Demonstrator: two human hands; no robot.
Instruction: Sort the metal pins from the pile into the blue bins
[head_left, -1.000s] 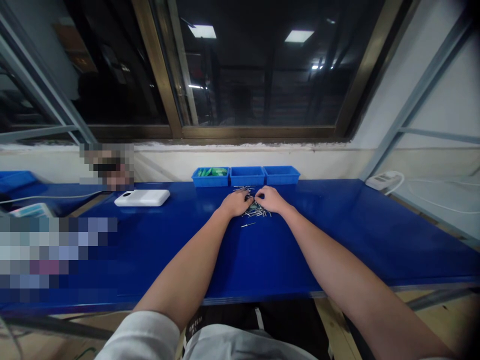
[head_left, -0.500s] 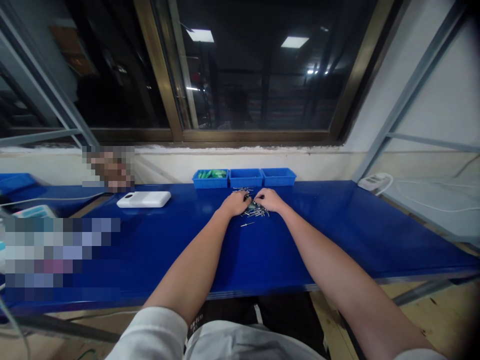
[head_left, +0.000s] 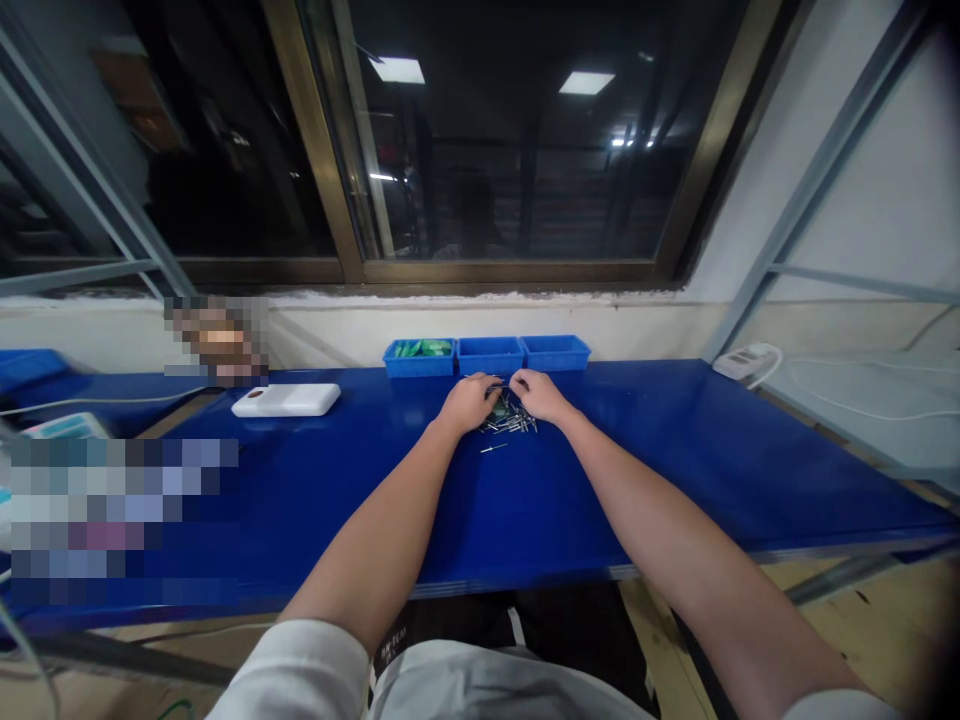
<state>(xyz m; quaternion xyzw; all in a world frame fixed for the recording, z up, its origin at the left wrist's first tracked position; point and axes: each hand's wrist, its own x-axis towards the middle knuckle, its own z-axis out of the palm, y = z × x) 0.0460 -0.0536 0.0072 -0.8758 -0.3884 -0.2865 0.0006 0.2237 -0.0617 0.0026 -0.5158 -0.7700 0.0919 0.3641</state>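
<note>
A heap of thin metal pins that look like blind rivets point(head_left: 516, 420) lies on the blue table point(head_left: 525, 510), with a small greenish piece among them. One loose rivet point(head_left: 493, 448) rests apart, nearer to me. At the heap's left edge, my left hand point(head_left: 468, 402) has its fingers curled inward. My right hand point(head_left: 541, 396) faces it from the right, thumb and fingertips pinched together just above the pins. The fingertips of both hands are close to each other, and a thin dark pin shows between them. What each hand grips is too small to make out.
Behind the heap stand three blue bins: the left bin point(head_left: 420, 368) holds green pieces, beside a middle bin point(head_left: 490, 352) and a right bin point(head_left: 555, 352). A white power bank point(head_left: 286, 400) lies to the left. At the right back is a white power strip point(head_left: 746, 361).
My right hand has moved slightly up and away from me, off the heap. My left fingers have shifted a little the same way. The loose rivet has stayed put.
</note>
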